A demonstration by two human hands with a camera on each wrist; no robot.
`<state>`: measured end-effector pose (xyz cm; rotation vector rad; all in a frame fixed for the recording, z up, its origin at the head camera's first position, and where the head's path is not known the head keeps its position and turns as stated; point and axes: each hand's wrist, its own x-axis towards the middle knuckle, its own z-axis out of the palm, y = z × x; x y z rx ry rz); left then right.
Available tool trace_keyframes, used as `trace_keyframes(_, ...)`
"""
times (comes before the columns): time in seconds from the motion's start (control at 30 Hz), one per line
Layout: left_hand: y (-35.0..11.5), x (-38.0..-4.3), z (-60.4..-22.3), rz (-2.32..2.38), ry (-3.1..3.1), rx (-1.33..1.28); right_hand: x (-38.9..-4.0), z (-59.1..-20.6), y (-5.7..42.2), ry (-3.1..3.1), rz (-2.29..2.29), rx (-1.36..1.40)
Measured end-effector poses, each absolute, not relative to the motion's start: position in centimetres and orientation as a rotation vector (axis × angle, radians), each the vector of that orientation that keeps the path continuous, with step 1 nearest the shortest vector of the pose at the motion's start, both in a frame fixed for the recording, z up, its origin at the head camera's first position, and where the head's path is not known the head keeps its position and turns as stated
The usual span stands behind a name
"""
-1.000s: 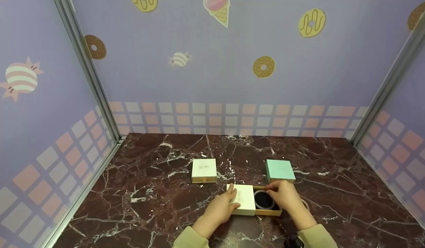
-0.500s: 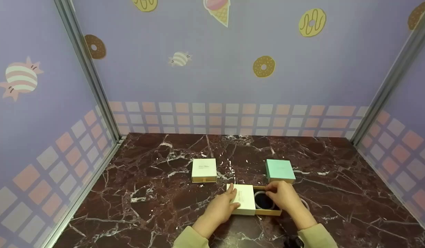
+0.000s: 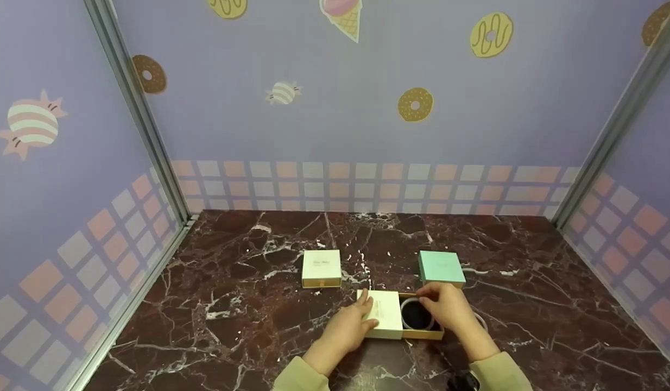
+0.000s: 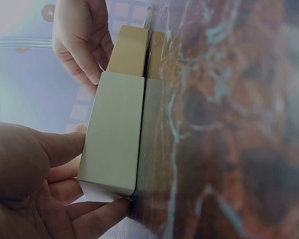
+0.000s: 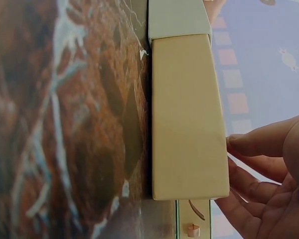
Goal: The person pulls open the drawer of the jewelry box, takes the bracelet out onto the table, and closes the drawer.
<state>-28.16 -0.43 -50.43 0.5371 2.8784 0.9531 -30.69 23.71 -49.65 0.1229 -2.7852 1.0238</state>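
Note:
In the head view, a white slide-out gift box (image 3: 385,310) lies pulled apart, its gold drawer (image 3: 422,335) out to the right. My left hand (image 3: 343,327) grips the white sleeve, thumb on the near part of its top and fingers at its left end. Inside the drawer, a pale bangle (image 3: 403,315) rings a black pad (image 3: 417,315). My right hand (image 3: 449,307) reaches over the drawer's far right corner, fingers bent, thumb and fingertips pinching the bangle's far edge. From the right wrist, the drawer wall (image 5: 189,119) hides the bangle; the fingers (image 5: 251,186) curl at its rim.
Farther back on the marbled table (image 3: 248,331) stand a second white box (image 3: 321,265), left, and a teal box (image 3: 442,266), right, just beyond my right hand. Another pale ring (image 3: 482,322) shows partly behind my right wrist. A small black object (image 3: 462,382) lies by the right sleeve.
The bangle shifts slightly within the drawer, a little toward the back, with my right fingertips moving along. My left hand and the box stay in place.

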Motion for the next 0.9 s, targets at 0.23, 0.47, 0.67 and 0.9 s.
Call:
trace_keyframes(0.23, -0.39, -28.23, -50.45, 0.954, 2.879, 0.526, -30.7, -49.59, 23.75, -2.772, 1.058, 0.132)
trace_keyframes(0.47, -0.36, -28.19, -50.43, 0.906, 2.891, 0.528, -30.64, -49.68, 23.89, -2.774, 1.104, 0.122)
trace_keyframes(0.67, -0.37, -28.15, -50.46, 0.901, 2.901, 0.533, -30.7, -49.62, 24.01, -2.795, 1.099, 0.133)
trace_keyframes(0.9, -0.43, -28.23, -50.4, 0.916, 2.894, 0.527, -30.67, -49.2, 24.15, -2.774, 1.109, 0.192)
